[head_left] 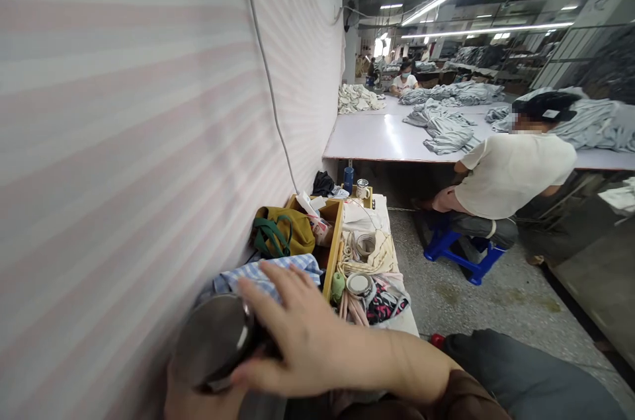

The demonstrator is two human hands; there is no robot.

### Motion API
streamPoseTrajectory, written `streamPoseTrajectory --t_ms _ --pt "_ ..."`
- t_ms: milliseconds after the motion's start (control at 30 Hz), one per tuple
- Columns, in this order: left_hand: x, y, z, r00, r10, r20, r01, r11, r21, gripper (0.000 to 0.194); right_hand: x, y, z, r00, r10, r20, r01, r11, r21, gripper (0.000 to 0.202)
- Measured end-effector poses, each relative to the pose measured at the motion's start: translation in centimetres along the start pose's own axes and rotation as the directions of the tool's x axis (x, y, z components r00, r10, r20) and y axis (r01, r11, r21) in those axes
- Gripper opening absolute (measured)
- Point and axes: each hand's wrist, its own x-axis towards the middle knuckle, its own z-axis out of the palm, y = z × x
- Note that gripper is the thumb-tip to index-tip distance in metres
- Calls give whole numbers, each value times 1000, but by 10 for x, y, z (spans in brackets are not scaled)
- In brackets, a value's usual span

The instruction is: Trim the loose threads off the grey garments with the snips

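Note:
A dark, shiny round object [211, 340], blurred by motion, is at the lower left beside the wall. My left hand [201, 403] is wrapped round its lower side, partly hidden beneath it. Over its right side reaches my right hand [292, 334], with the fingers spread and the thumb near the rim; whether it touches the object is unclear. A blue checked cloth [268, 274] lies just behind my right hand.
A wooden box [333, 251] holds a mustard bag [292, 231]. Beside it, a narrow table [404, 321] bears cloth pieces, tape rolls and a mug [362, 189]. A person [516, 172] sits on a blue stool [461, 261] at a large table [367, 139] with grey garments.

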Motion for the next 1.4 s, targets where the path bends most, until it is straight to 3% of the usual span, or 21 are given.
streamPoseTrajectory --t_ms 67,100,167,200,300,433,567,667,767,833,867,933,1033,1167,1300,1400 --pt "3 8 -2 989 12 -148 -14 1000 -16 60 -10 32 -8 982 156 103 -158 988 3 68" --pt "4 10 -3 978 32 -207 -38 999 -29 65 -15 50 -9 951 259 171 -253 966 -52 58" --pt "7 12 -5 966 50 -254 -68 996 -62 69 -25 87 -6 841 463 280 -383 875 -296 51" --pt "8 12 -5 966 56 -252 -77 994 -74 67 -30 104 -1 754 559 346 -397 807 -437 51" --pt "12 8 -4 961 91 -260 -118 989 -90 63 -45 139 20 634 632 446 -386 758 -526 53" --pt "17 0 2 961 134 -242 -167 978 -124 57 -59 155 45 582 643 498 -361 753 -550 44" --pt "21 -12 13 955 177 -237 -225 955 -195 52 -62 160 48 563 657 501 -377 744 -552 44" --pt "21 -23 21 966 213 -146 -239 951 -195 54 -58 157 34 594 659 462 -400 740 -541 49" --pt "15 -41 29 979 186 -85 -195 975 -106 72 -55 139 17 731 573 370 -421 806 -416 56" --pt "11 -56 35 983 182 -38 -184 981 -56 77 -57 122 15 883 386 269 -380 922 -73 51" --pt "9 -64 38 983 185 0 -185 982 -29 76 -59 113 19 932 295 210 -320 943 96 51" --pt "5 -77 45 979 185 81 -188 982 23 73 -62 99 35 979 184 93 -203 938 280 52" --pt "-1 -84 56 983 129 128 -140 987 82 75 -69 91 70 992 118 40 -124 955 271 58" --pt "-8 -73 66 995 29 92 -40 992 122 86 -77 97 104 975 155 160 -181 970 161 51" --pt "-11 -64 64 993 -48 104 35 992 118 92 -76 98 105 957 168 235 -203 971 131 60" --pt "-9 -70 49 980 -82 179 65 993 100 93 -67 91 96 939 162 303 -204 973 113 73"
